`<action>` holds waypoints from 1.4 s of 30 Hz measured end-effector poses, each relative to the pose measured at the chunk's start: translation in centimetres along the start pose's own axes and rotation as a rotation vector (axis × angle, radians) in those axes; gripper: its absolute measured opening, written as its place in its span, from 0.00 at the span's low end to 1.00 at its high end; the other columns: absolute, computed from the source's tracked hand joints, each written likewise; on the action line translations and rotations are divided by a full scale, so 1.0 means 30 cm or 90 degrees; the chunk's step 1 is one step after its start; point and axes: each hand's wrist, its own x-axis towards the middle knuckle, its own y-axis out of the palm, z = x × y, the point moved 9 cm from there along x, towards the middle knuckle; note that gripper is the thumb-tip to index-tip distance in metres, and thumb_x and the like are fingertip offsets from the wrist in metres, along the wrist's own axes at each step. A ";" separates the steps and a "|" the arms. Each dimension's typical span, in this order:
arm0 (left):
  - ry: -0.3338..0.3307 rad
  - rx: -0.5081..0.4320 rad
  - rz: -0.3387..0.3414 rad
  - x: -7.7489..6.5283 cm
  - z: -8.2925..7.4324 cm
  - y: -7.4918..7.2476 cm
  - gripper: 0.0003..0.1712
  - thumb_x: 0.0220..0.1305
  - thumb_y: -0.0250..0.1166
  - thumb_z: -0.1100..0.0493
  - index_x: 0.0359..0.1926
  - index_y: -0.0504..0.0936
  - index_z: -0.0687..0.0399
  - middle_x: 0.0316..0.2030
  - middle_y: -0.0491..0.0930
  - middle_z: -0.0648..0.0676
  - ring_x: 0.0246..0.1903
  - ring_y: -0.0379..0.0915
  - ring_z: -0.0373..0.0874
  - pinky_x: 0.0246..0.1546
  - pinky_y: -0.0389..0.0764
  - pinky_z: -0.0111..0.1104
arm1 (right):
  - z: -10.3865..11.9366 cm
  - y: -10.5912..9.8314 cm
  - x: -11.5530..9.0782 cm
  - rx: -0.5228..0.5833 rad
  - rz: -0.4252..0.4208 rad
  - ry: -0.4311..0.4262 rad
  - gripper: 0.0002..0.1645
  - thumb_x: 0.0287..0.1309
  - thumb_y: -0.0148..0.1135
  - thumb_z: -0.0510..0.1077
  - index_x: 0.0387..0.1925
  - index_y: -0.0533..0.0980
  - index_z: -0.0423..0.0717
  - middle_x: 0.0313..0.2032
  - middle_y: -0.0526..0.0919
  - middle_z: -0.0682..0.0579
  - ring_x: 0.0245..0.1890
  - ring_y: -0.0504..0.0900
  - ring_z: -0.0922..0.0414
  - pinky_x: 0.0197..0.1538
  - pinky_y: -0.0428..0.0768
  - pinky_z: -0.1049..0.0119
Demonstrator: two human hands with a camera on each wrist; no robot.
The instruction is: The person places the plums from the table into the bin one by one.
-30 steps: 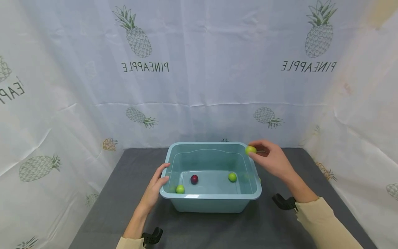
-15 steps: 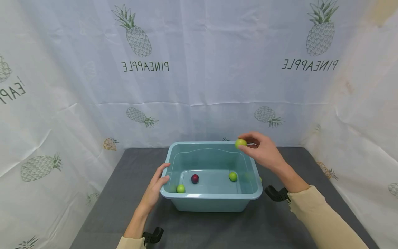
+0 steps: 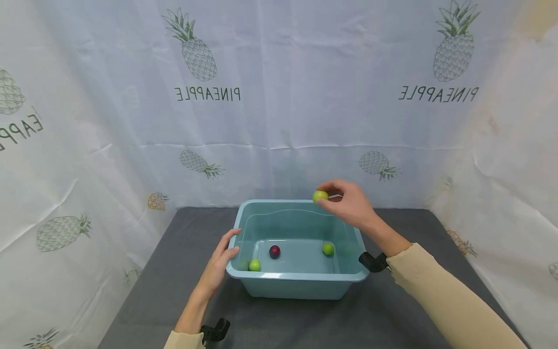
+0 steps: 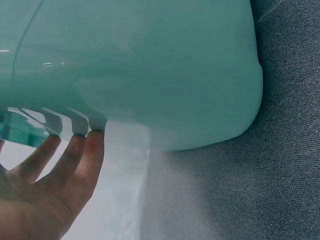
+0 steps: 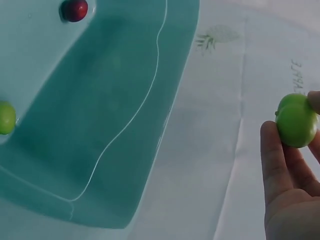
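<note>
A light blue plastic basin (image 3: 298,286) stands upright on the dark table. My left hand (image 3: 216,264) grips its left rim, thumb over the edge; in the left wrist view the fingertips (image 4: 95,140) press against the outer wall. My right hand (image 3: 348,203) pinches a green plum (image 3: 320,196) between thumb and fingers, above the basin's back rim in the head view. The right wrist view shows this green plum's cleft (image 5: 296,122). Inside the basin lie a dark red plum (image 3: 274,251), a green plum (image 3: 328,249) at the right and another green plum (image 3: 255,265) at the front left.
Dark grey cloth (image 3: 174,291) covers the table around the basin. White curtain (image 3: 279,121) with pineapple prints hangs behind and along both sides. Black camera mounts (image 3: 215,330) sit on both wrists.
My right hand has carried the green plum leftward and slightly up, from the right rim to over the back rim. The left hand stays on the basin's rim.
</note>
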 end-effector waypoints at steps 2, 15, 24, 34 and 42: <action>-0.002 0.001 0.001 -0.001 0.000 0.001 0.26 0.79 0.48 0.54 0.74 0.63 0.43 0.77 0.51 0.58 0.72 0.53 0.59 0.62 0.58 0.59 | 0.004 0.010 0.014 0.005 0.003 0.003 0.21 0.65 0.68 0.43 0.57 0.78 0.38 0.52 0.81 0.43 0.51 0.81 0.48 0.54 0.80 0.56; -0.011 -0.003 -0.004 -0.006 0.000 -0.001 0.26 0.79 0.48 0.53 0.74 0.63 0.42 0.77 0.52 0.58 0.72 0.54 0.58 0.63 0.58 0.58 | 0.043 0.135 0.108 -0.007 0.050 -0.020 0.20 0.64 0.68 0.44 0.55 0.80 0.40 0.49 0.83 0.46 0.49 0.82 0.49 0.52 0.80 0.53; -0.012 -0.006 -0.008 -0.008 0.000 -0.005 0.26 0.79 0.48 0.53 0.75 0.62 0.42 0.78 0.50 0.58 0.73 0.51 0.59 0.64 0.55 0.60 | 0.039 0.205 0.167 0.004 0.067 -0.039 0.19 0.64 0.67 0.42 0.55 0.80 0.39 0.50 0.82 0.46 0.49 0.82 0.49 0.51 0.80 0.54; -0.019 -0.005 -0.009 -0.008 0.008 0.002 0.26 0.79 0.48 0.53 0.74 0.63 0.42 0.78 0.50 0.57 0.74 0.49 0.59 0.65 0.53 0.63 | 0.024 0.310 0.184 0.013 0.102 -0.100 0.18 0.63 0.67 0.38 0.53 0.80 0.36 0.49 0.83 0.44 0.48 0.82 0.49 0.52 0.80 0.57; -0.016 0.004 -0.009 -0.005 0.002 -0.008 0.27 0.78 0.48 0.52 0.74 0.63 0.41 0.78 0.50 0.57 0.74 0.49 0.59 0.65 0.54 0.63 | -0.001 0.390 0.186 0.024 0.134 -0.104 0.17 0.64 0.65 0.37 0.53 0.79 0.36 0.48 0.81 0.45 0.49 0.81 0.50 0.53 0.80 0.59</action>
